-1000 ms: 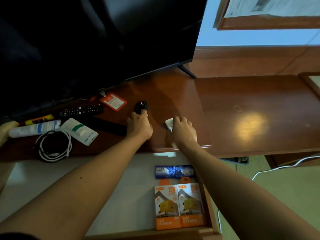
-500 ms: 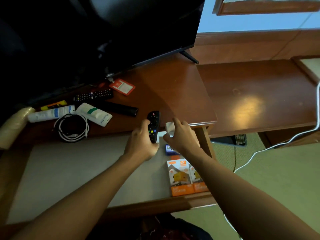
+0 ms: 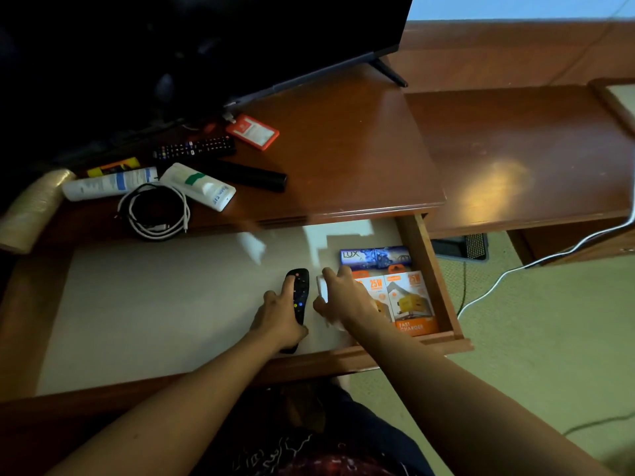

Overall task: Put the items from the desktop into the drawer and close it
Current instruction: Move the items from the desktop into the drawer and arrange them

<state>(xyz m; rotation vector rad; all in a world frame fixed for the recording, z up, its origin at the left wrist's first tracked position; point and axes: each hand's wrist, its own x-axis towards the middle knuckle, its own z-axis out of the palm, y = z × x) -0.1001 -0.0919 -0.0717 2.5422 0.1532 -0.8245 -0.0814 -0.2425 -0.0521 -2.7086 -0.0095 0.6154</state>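
Drawer (image 3: pixel 417 255) is pulled wide open below the desktop (image 3: pixel 343 166), pale liner showing. Both hands are down inside it now; a sec ago they were up on the desktop picking things, half a sec ago crossing the front edge. Left hand (image 3: pixel 280 317) grips a small black remote (image 3: pixel 299 293) w/ coloured buttons, index finger laid along its top, remote low over the liner near the drawer's front rail. Can't tell if it's touching down yet. Right hand (image 3: pixel 343 298) is closed round a small white item (image 3: pixel 322 286), mostly hidden by fingers, just beside the orange charger boxes (image 3: pixel 400 298) that already lie at the drawer's right end w/ a blue soap box (image 3: pixel 376 257) behind them.

So 2 items have moved off the desktop and only need letting go. Not released yet, judging by the grips.

Remaining up top, left side near the TV (image 3: pixel 206 46): long black remote (image 3: pixel 194 149), black stick-shaped thing (image 3: pixel 254 176), two white tubes (image 3: pixel 197 187), (image 3: pixel 110 183), coiled cable (image 3: pixel 154 211), red tag (image 3: pixel 252 130), yellow item (image 3: pixel 113 164). Several more trips likely before the drawer can be shut, so task looks under halfway.
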